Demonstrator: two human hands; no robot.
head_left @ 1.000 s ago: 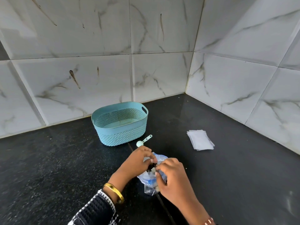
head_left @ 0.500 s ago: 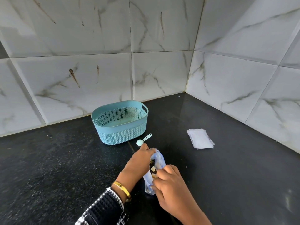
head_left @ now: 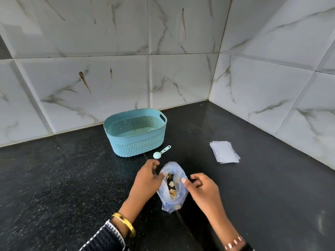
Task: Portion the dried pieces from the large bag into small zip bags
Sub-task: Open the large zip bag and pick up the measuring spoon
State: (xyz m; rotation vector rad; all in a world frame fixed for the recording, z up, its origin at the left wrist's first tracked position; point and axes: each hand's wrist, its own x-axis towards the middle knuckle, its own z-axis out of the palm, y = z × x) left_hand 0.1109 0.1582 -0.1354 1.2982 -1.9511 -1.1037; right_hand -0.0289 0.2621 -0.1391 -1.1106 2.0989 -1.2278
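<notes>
left hand (head_left: 147,180) pinching open bag (head_left: 172,187) rim, dried pieces (head_left: 171,187) inside, right hand (head_left: 203,187) loosely curled, grip empty

Table (head_left: 253,196): glossy black speckled stone. Wall tiles (head_left: 181,78): polished marble-look. Basket (head_left: 135,142): matt blue perforated plastic. Large bag (head_left: 172,187): thin, crinkled clear plastic. Small zip bags (head_left: 224,152): smooth clear film. Bangle (head_left: 125,223): shiny gold metal.

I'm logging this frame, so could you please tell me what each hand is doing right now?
Left hand: fingers hold the large bag's mouth edge open.
Right hand: fingers loosely curled, holding nothing.
</notes>
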